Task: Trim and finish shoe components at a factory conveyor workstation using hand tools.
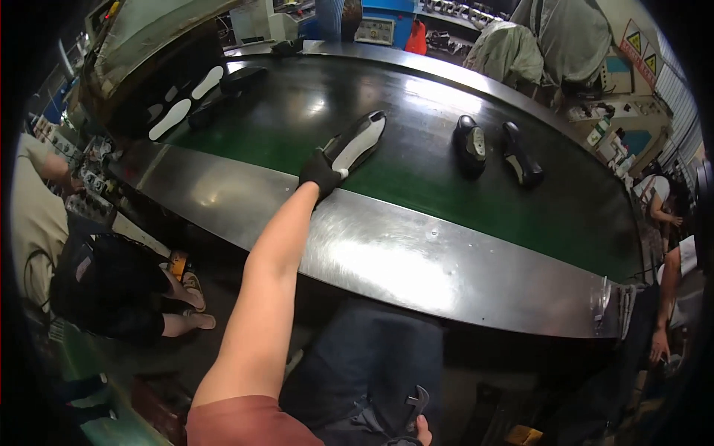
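Observation:
My left hand (321, 175), in a dark glove, reaches out over the metal edge and is closed on the heel end of a black shoe (360, 143). The shoe lies tilted on the conveyor belt (416, 178), its pale sole turned up and its toe pointing away. At the lower edge, by my lap, my right hand (423, 430) shows only in part. Its fingers are wrapped round a metal hand tool (419, 400) with a hooked, jaw-like head. The tool's handle is hidden, so its exact kind is unclear.
Two black shoes, one (471, 147) beside another (523, 154), stand right on the belt. White-soled pieces (171, 119) lie far left. A metal rail (387, 245) edges the belt. People work left (111, 275) and right (673, 282). Covered machines (543, 44) stand behind.

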Demonstrator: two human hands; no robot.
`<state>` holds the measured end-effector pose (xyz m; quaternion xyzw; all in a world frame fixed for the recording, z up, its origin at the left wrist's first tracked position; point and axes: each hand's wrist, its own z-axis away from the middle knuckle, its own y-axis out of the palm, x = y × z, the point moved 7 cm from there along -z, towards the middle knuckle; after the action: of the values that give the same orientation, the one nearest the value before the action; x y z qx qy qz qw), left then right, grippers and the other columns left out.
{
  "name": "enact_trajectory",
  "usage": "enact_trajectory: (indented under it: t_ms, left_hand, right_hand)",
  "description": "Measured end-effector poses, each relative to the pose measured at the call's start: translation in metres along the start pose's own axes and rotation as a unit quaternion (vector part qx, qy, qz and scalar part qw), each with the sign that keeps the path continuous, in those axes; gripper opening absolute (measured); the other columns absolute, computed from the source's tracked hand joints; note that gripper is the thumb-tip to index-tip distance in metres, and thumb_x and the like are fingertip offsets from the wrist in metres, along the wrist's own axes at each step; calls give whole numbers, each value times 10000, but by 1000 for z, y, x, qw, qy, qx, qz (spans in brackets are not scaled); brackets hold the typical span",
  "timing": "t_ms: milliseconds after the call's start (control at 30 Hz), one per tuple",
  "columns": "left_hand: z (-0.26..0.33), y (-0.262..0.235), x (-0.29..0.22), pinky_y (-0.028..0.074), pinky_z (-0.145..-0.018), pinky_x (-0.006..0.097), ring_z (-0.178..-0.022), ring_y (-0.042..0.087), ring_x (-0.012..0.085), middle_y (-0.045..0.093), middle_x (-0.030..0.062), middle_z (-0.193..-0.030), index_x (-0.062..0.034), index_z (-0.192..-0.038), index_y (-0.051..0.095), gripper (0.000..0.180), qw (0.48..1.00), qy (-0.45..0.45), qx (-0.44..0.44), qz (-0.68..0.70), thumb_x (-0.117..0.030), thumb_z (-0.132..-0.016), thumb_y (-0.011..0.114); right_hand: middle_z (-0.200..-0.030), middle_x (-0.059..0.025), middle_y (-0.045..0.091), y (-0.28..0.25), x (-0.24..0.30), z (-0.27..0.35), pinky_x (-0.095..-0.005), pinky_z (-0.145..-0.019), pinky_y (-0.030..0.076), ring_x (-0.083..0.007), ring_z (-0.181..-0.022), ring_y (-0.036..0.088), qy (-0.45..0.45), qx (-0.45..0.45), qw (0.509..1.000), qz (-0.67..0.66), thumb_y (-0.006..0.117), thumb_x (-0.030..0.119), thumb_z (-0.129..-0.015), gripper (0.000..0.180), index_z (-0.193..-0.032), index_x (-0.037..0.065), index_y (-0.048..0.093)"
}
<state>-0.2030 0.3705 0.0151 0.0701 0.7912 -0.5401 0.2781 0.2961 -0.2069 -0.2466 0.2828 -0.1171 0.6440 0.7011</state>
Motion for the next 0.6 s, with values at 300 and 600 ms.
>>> enact_trajectory:
  t_ms: [300, 600]
  left_hand:
    - [181, -21, -4, 585, -806, 412, -1008, 651, 273, 635, 127, -1181, -83, -1331, 538, 476, 630, -196, 174, 731, -246, -902, 666]
    - [312, -102, -79, 457, -1012, 420, -1161, 581, 281, 588, 142, -1241, 1, -1190, 622, 468, 764, 140, 191, 600, -208, -790, 748]
  right_hand:
    - [-805, -94, 639, 44, 59, 3, -304, -658, 523, -191, -650, 616, -91, 27, 995, -30, 375, 435, -1041, 426, -1083, 77, 602]
    - [-779, -89, 661, 67, 110, 49, -288, -592, 546, -166, -591, 642, -122, 20, 991, -56, 311, 480, -1044, 512, -1262, 71, 529]
